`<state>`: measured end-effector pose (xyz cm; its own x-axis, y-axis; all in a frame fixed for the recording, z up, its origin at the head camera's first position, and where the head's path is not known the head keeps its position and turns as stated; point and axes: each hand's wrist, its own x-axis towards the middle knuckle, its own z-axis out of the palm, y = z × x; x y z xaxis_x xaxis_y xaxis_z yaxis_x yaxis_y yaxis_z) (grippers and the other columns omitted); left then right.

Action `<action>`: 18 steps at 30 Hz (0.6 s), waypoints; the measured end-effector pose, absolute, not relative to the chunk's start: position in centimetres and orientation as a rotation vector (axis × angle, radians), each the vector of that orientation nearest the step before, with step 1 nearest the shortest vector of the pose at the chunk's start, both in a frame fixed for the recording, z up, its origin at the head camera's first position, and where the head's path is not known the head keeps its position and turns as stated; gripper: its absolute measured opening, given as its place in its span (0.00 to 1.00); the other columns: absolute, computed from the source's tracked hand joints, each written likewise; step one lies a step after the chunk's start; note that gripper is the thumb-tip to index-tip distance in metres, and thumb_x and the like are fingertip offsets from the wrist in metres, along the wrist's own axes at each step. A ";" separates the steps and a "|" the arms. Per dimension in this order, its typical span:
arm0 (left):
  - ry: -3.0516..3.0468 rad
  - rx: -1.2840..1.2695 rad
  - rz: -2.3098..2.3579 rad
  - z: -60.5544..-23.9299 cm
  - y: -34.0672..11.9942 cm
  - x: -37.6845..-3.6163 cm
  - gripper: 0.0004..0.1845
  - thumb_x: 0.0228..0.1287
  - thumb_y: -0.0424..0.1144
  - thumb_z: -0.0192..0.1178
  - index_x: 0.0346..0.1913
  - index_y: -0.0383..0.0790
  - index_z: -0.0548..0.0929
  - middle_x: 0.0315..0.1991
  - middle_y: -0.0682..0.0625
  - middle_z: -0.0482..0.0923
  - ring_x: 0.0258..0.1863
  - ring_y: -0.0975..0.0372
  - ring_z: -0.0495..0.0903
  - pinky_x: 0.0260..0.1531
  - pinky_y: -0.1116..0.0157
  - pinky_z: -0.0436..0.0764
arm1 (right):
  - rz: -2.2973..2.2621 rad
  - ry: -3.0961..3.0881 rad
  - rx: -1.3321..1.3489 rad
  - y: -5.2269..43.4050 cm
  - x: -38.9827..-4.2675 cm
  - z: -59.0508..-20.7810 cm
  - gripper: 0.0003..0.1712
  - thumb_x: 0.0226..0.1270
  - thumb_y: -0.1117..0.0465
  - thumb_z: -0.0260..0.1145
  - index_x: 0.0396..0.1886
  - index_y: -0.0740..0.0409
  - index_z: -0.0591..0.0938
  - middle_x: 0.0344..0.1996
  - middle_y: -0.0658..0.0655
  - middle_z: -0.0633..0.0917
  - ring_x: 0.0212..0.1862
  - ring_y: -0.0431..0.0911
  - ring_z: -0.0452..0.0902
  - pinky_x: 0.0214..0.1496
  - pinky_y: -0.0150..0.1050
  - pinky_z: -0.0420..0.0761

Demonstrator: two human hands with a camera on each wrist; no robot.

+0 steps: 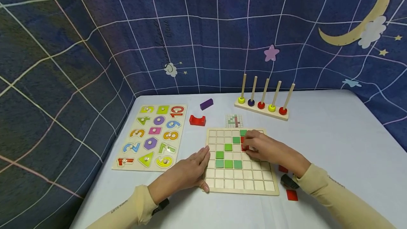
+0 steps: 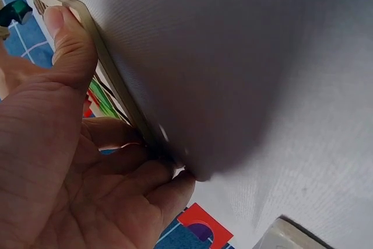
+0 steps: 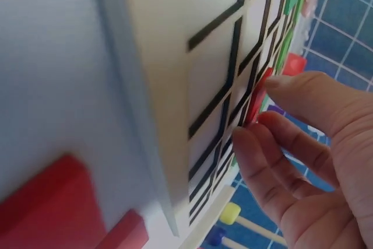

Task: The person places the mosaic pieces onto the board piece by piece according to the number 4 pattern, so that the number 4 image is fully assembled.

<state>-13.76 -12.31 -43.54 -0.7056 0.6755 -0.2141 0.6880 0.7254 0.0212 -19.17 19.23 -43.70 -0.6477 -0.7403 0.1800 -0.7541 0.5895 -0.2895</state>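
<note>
A wooden grid board (image 1: 248, 184) lies on the white table. Light and darker green tiles (image 1: 228, 147) fill several of its squares. My right hand (image 1: 262, 146) reaches over the board's upper right part and pinches a red tile (image 3: 258, 96) between thumb and fingertips, close to the board surface. Just beyond it, another red tile (image 1: 242, 140) is partly covered by the fingers. My left hand (image 1: 190, 169) rests against the board's left edge, fingers extended along the side and thumb at the near left corner.
Loose red tiles (image 1: 292, 195) lie right of the board, partly under the right wrist. Beyond the board are a small pattern card (image 1: 234, 121), a red arch block (image 1: 198, 121), a purple block (image 1: 206, 104) and a peg stand (image 1: 267, 111). A number puzzle (image 1: 136, 168) sits left.
</note>
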 end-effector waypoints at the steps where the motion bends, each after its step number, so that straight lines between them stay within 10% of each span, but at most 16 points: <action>1: 2.721 1.088 -0.085 -43.5 -12.3 -13.8 0.63 0.53 0.69 0.71 0.81 0.27 0.63 0.84 0.33 0.59 0.84 0.48 0.65 0.79 0.56 0.74 | 0.536 -2.762 1.298 19.4 -19.1 -43.7 0.05 0.68 0.70 0.75 0.37 0.57 0.89 0.38 0.52 0.83 0.41 0.42 0.73 0.41 0.35 0.82; 18: 2.716 1.092 -0.060 -43.6 -12.3 -13.9 0.62 0.54 0.68 0.72 0.81 0.26 0.63 0.84 0.33 0.59 0.84 0.47 0.64 0.79 0.54 0.73 | 0.528 -2.811 1.193 23.3 -17.6 -42.5 0.10 0.63 0.72 0.78 0.41 0.56 0.90 0.44 0.52 0.86 0.48 0.45 0.81 0.48 0.40 0.90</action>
<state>-13.89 -12.34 -43.62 -0.7021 0.6797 -0.2121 0.6884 0.7241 0.0419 -17.59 23.27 -42.50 -0.7026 -0.6910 0.1698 -0.7055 0.6455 -0.2925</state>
